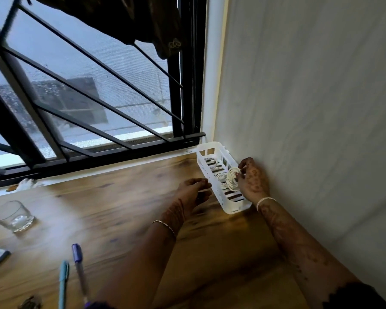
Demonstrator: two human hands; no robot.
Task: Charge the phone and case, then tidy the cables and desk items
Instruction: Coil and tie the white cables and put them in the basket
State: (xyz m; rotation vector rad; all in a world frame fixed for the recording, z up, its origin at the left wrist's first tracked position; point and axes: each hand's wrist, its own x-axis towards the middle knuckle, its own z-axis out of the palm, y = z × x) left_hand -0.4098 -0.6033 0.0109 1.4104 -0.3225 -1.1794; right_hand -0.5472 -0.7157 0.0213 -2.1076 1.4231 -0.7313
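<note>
white-bangled right hand (252, 181) pinched coiled cable (232, 182) over slotted basket (210, 146) (more coils (211, 163) inside); left hand (194, 192) lay relaxed, empty, beside it.

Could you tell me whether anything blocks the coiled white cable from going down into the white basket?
Nothing visible does. The right hand pinches the coiled white cable right over the white slotted plastic basket; other white coils lie further in.

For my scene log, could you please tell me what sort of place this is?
Probably a home desk: wooden desktop beside a barred window, pens and a glass on it, a white basket of coiled cables.
</note>
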